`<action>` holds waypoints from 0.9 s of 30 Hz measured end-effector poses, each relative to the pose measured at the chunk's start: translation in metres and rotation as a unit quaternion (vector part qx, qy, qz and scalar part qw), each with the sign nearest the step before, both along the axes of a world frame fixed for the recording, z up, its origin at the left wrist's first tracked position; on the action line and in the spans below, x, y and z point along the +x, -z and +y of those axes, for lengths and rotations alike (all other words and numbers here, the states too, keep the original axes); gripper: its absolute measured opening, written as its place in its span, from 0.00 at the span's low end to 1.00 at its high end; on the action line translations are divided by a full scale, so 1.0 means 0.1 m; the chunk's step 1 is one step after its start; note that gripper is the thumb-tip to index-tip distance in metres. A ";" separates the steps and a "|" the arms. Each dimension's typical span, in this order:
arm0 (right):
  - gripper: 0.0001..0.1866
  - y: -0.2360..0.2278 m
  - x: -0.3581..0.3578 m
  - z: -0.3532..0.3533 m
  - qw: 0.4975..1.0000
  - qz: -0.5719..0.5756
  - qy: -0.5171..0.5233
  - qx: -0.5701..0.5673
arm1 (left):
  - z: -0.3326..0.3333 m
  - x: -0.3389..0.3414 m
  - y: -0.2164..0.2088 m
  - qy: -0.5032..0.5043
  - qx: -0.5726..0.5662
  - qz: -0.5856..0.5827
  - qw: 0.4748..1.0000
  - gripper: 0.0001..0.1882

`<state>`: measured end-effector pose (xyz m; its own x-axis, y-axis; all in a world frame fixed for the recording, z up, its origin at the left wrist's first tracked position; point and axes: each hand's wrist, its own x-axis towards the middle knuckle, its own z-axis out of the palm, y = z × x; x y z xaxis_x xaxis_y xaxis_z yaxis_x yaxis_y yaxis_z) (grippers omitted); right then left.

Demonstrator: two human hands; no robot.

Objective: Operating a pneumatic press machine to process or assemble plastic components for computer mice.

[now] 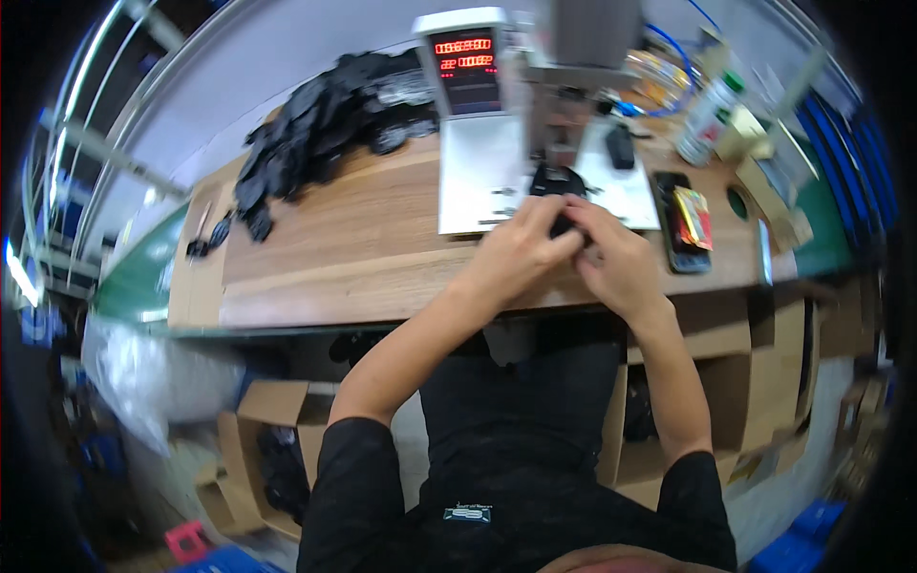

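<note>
My left hand (523,246) and my right hand (619,260) meet at the front of a white bench-top machine (468,181). Their fingers are bent and closed around a small black piece (562,225), mostly covered by them, so its exact kind does not show. Just beyond the fingertips sits a black holder (556,180) on the machine's base, below the upright press head (590,38). A display (465,59) with red lit digits stands at the machine's left.
Black limp pieces (325,115) lie heaped at the back left of the wooden table (334,277). To the right are a dark tray (680,229) with a red-and-yellow packet (694,218) and a green-capped bottle (709,119). Open cardboard boxes (272,406) stand below.
</note>
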<state>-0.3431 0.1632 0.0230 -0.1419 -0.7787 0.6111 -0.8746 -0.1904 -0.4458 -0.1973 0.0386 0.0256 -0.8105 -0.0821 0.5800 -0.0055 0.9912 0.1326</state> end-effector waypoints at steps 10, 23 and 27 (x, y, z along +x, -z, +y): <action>0.27 0.01 0.07 -0.02 0.989 0.052 0.110 0.085 | -0.38 0.35 -0.01 0.125 0.024 0.079 0.989 0.23; 0.30 0.02 0.04 0.01 0.988 0.036 0.102 0.111 | -1.86 3.16 0.53 -0.452 0.086 -0.080 0.884 0.26; 0.30 0.00 0.02 0.02 0.989 0.050 0.103 0.091 | -0.94 2.78 0.30 -0.335 0.093 -0.084 0.934 0.22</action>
